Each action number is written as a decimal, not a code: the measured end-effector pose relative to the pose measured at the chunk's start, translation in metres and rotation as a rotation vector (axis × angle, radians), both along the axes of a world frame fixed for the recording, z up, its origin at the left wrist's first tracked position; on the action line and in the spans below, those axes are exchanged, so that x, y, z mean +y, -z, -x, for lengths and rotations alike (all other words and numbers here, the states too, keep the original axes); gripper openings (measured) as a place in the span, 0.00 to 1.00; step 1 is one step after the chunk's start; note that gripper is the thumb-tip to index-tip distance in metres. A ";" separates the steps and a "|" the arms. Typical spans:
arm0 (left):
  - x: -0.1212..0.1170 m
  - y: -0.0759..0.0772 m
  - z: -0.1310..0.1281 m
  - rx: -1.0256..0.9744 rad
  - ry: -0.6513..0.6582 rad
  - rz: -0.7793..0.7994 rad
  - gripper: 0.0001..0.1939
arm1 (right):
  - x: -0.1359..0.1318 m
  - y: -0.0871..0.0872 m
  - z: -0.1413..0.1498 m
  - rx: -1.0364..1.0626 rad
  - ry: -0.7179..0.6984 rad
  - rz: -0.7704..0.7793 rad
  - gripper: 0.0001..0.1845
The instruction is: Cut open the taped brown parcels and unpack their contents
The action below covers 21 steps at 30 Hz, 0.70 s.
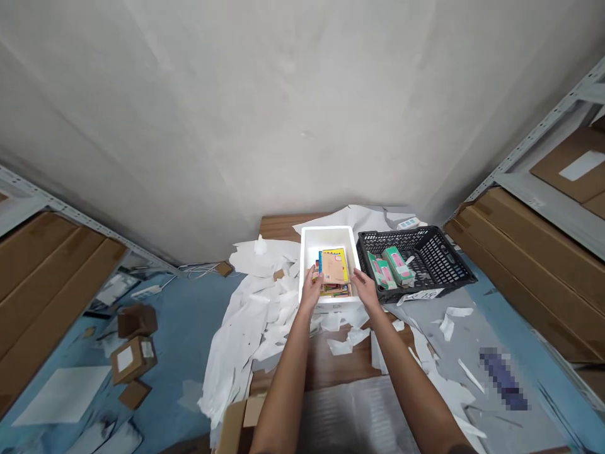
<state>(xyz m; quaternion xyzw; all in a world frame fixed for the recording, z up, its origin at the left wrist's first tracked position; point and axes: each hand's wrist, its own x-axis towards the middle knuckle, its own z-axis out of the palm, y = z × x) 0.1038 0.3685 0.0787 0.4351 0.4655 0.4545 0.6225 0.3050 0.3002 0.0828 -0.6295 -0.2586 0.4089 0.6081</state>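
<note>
A white box (307, 243) stands on a brown table and holds a stack of small flat packets, yellow and tan on top (333, 267). My left hand (312, 288) grips the stack's left edge at the box's near rim. My right hand (364, 285) closes on its right edge. Both arms reach forward from the bottom of the view.
A black plastic crate (442, 255) with two green packets (390, 267) sits right of the white box. Torn white paper (255, 315) litters the table and spills left. Small cardboard boxes (132, 356) lie on the blue floor. Metal shelves with cartons stand on both sides.
</note>
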 end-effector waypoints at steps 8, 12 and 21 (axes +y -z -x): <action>-0.080 0.033 0.039 0.193 -0.033 -0.028 0.32 | -0.113 0.040 0.001 0.002 -0.090 0.074 0.29; -0.150 0.057 0.048 0.384 -0.006 0.032 0.28 | -0.194 0.079 0.002 -0.164 -0.154 0.163 0.25; -0.366 0.141 0.075 1.141 0.349 0.287 0.37 | -0.386 0.181 0.041 -0.805 -0.510 0.580 0.36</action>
